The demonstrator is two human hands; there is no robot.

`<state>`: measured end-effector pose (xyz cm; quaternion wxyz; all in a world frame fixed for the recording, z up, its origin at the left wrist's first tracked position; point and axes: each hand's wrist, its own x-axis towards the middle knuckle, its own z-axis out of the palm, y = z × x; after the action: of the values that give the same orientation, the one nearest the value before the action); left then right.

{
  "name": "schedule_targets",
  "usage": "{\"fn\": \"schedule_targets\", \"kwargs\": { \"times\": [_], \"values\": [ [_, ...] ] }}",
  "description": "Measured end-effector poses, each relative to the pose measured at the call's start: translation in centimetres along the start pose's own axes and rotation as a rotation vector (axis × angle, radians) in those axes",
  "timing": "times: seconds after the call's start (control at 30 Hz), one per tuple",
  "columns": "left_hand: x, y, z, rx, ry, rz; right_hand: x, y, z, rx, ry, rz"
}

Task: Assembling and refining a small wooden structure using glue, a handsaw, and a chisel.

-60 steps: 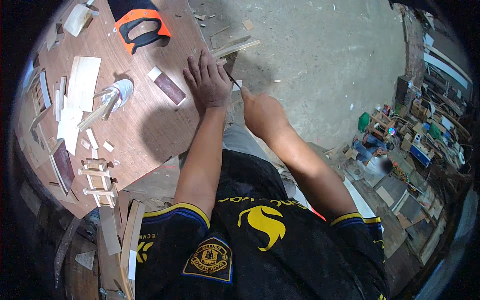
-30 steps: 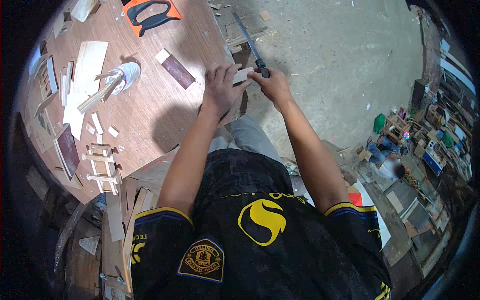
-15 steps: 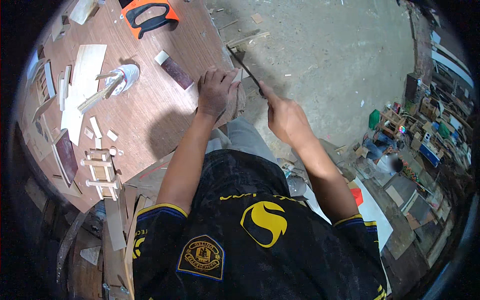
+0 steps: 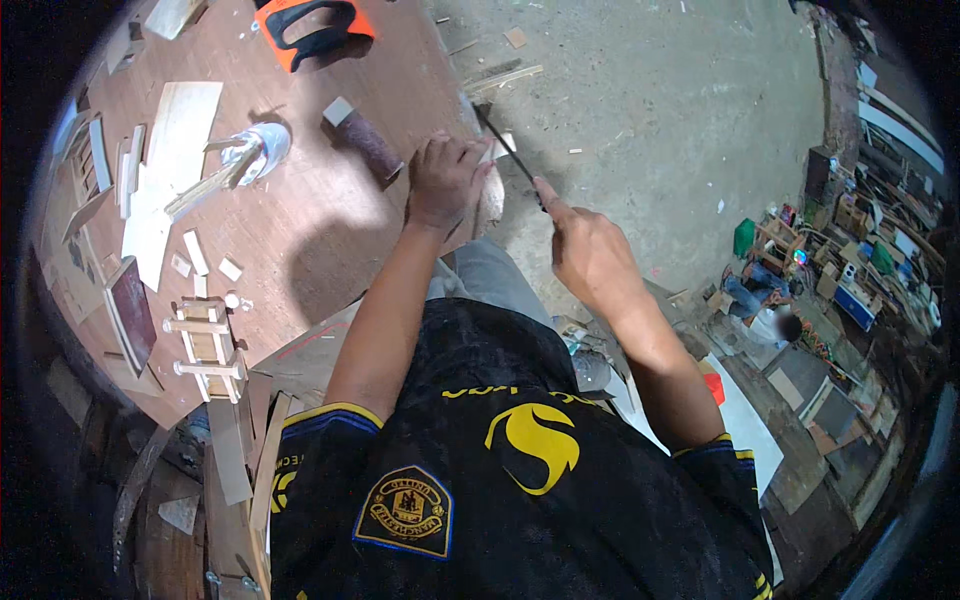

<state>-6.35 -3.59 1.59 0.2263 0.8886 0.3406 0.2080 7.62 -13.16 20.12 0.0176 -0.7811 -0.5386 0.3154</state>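
Out past the table edge, a big grey floor [image 4: 650, 120] spreads up and to the right, with little bits of wood on it. On the left is a wide brown table [image 4: 310, 205]. At the bottom is the person's black shirt [image 4: 620, 520]. It has a large curvy yellow mark [image 4: 537, 450], a row of yellow letters above it that is hard to read, more letters by the left sleeve, and a badge [image 4: 405, 512] with gold letters and a blue edge. Far to the right, another person [image 4: 765, 318] sits down low, near lots of piled-up stuff.

Pale thin boards [image 4: 180, 130] lie on the table. An orange and black saw handle [image 4: 318, 43] is at the top, and a small wooden frame [image 4: 208, 345] is closer to the person.

The right hand [image 4: 598, 250] and the left hand [image 4: 440, 182] are apart. A white cup [image 4: 270, 150] has sticks in it, and a dark red block [image 4: 372, 145] with a pale end lies near the left hand.

The right hand wraps around the end of a thin dark tool [image 4: 511, 148]. The left hand grips a small pale piece of wood [image 4: 487, 153] at the table's edge, between the two hands. The tool crosses just beside it; I cannot tell if they touch.
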Motion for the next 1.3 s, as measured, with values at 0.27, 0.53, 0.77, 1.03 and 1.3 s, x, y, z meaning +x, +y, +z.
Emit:
{"fn": "schedule_targets", "kwargs": {
  "times": [0.27,0.53,0.77,1.03,1.3],
  "values": [
    [0.6,0.7,0.5,-0.130,0.015,0.018,-0.3,-0.7,-1.5,-0.018,-0.101,0.103],
    [-0.1,-0.2,-0.3,-0.066,-0.018,-0.009,0.4,-1.3,-0.3,-0.093,-0.104,0.096],
    [0.2,0.2,0.4,-0.026,-0.003,0.007,1.2,-2.6,-1.2,-0.124,-0.180,0.200],
    [0.4,0.3,0.3,-0.021,-0.020,0.028,5.6,-2.7,0.2,-0.244,-0.215,0.231],
    [0.4,0.5,0.8,-0.035,0.018,0.006,6.0,-2.6,-0.1,-0.357,-0.261,0.217]
  ]
}}
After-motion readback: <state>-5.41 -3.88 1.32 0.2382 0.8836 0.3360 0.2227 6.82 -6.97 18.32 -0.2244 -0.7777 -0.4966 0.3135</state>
